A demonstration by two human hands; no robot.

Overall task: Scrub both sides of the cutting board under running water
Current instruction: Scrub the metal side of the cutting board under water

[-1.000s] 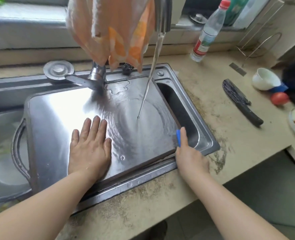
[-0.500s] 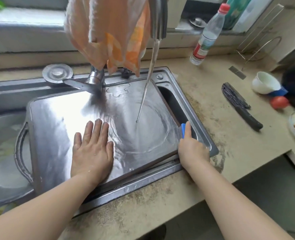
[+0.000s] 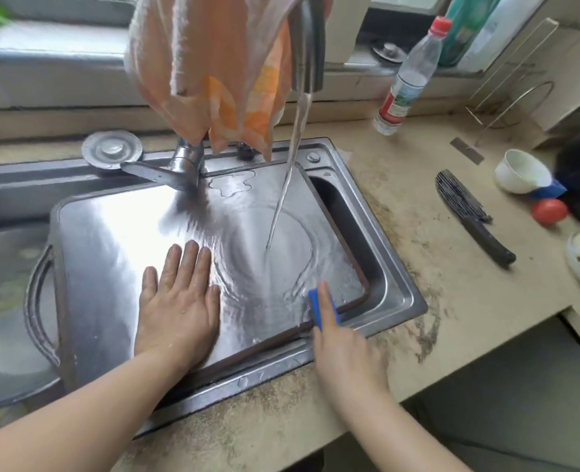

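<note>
A shiny steel cutting board [image 3: 111, 253] with a loop handle on its left lies flat across the sink [image 3: 397, 294]. Water from the tap [image 3: 307, 42] falls in a thin stream onto the board's right half and spreads in ripples. My left hand [image 3: 179, 301] presses flat on the board's near middle, fingers straight. My right hand [image 3: 343, 342] holds a blue scrubber [image 3: 319, 308] on the board's near right corner, with one finger lying along it.
An orange cloth [image 3: 213, 69] hangs over the tap. A metal basin [image 3: 2, 301] sits in the left sink. On the counter to the right lie a black knife [image 3: 472, 216], a white bowl [image 3: 520, 172], a tomato [image 3: 550, 211] and a water bottle [image 3: 407, 80].
My right hand has slid the blue scrubber from the board's right edge inward onto its near right corner. My left hand has stayed pressed flat in place.
</note>
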